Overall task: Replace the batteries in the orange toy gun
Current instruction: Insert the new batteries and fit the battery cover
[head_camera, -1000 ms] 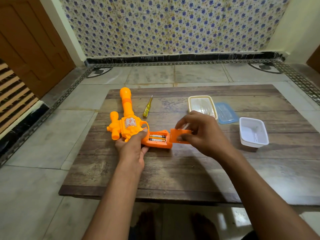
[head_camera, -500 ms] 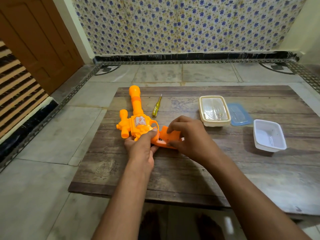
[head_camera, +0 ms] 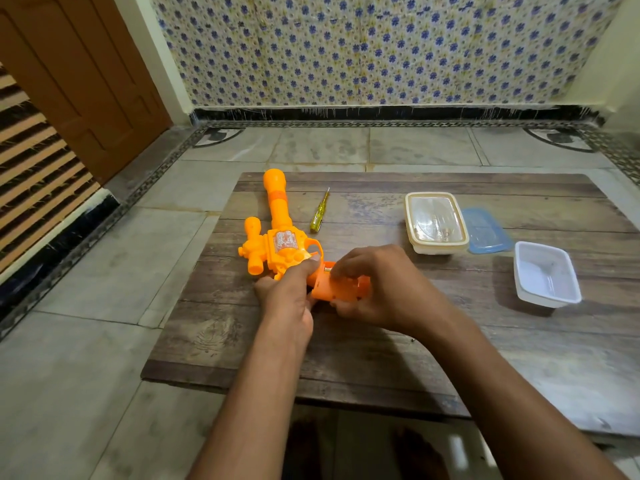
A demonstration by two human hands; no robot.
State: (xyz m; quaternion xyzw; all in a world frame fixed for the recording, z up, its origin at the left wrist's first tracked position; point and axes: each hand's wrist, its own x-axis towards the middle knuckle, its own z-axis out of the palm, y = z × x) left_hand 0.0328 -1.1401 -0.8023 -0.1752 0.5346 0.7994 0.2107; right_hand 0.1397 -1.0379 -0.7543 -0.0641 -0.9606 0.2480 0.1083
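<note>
Fingers of both hands grip the toy gun (head_camera: 277,244); screwdriver (head_camera: 319,211), lidded tub (head_camera: 435,221), open tray (head_camera: 545,273) lie beyond.

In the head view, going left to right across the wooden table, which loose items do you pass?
Orange toy gun → yellow screwdriver → lidded clear container → blue lid → open white tub. The hands at the gun's grip overlap it, so I leave them out.

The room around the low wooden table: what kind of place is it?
Probably a room in a home, with the work done at floor level. The low dark wooden table stands on a grey stone-tiled floor, a wall with blue flower pattern is behind, and a brown wooden door is at left.
</note>
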